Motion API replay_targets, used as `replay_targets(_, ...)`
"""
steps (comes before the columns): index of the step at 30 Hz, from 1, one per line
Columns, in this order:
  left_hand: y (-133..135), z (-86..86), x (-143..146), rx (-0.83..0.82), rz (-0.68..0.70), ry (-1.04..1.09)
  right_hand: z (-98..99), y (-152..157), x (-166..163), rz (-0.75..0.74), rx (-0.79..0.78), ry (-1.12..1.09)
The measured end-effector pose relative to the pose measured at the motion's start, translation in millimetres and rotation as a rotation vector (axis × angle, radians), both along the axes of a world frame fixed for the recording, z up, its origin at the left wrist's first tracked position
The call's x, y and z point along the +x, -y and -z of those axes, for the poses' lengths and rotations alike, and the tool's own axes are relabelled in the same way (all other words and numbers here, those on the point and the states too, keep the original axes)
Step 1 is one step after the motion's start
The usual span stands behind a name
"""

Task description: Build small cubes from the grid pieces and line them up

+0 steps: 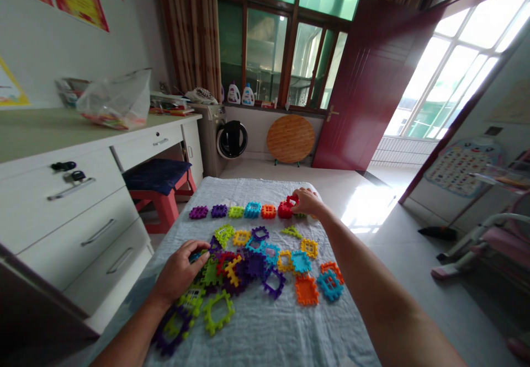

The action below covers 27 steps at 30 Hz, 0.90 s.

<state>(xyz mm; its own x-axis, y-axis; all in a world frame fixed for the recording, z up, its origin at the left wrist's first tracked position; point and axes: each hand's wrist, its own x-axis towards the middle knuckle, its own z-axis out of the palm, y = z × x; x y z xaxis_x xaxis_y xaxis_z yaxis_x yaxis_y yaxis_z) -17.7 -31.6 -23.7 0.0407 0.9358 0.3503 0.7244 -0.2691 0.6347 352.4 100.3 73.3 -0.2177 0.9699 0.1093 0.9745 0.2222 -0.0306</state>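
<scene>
My right hand (307,201) pinches a red interlocking tile (292,199) just above a red stack (284,209) in the back row. My left hand (182,267) is at the left side of a loose pile, its thumb and fingers curled round a blue tile that is mostly hidden. The pile includes a dark purple tile (255,265), a green tile (211,272) and a green open frame (218,312). Along the row stand small stacks: purple (199,212), dark blue (219,211), lime (236,212), light blue (252,209) and orange (268,211).
A pale blue cloth (273,334) covers the table. Loose tiles lie right of the pile, among them an orange one (307,291) and a blue one (330,285). A red stool (159,190) and a white desk (83,212) stand left. An open red door (364,80) is behind.
</scene>
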Motion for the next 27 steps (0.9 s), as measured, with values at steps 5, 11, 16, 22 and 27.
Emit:
replay_targets(5,0.4,-1.7,-0.2,-0.003,0.000,-0.007,3.3,-17.5,-3.3,-0.058,-0.076,0.059)
replay_targets(11,1.2,-4.6,0.3,-0.015,0.003,0.006,4.0,-26.8,-10.1,-0.080,-0.121,0.109)
replay_targets(16,1.7,-5.5,0.6,-0.028,0.004,0.024,11.0,-27.0,-12.0,-0.079,-0.140,0.113)
replay_targets(22,1.1,-3.4,-0.5,-0.021,0.009,0.022,14.5,-25.8,-13.0,-0.088,-0.177,0.133)
replay_targets(27,0.9,-3.4,-0.8,-0.025,0.012,0.031,18.8,-26.8,-16.0,-0.106,-0.161,0.157)
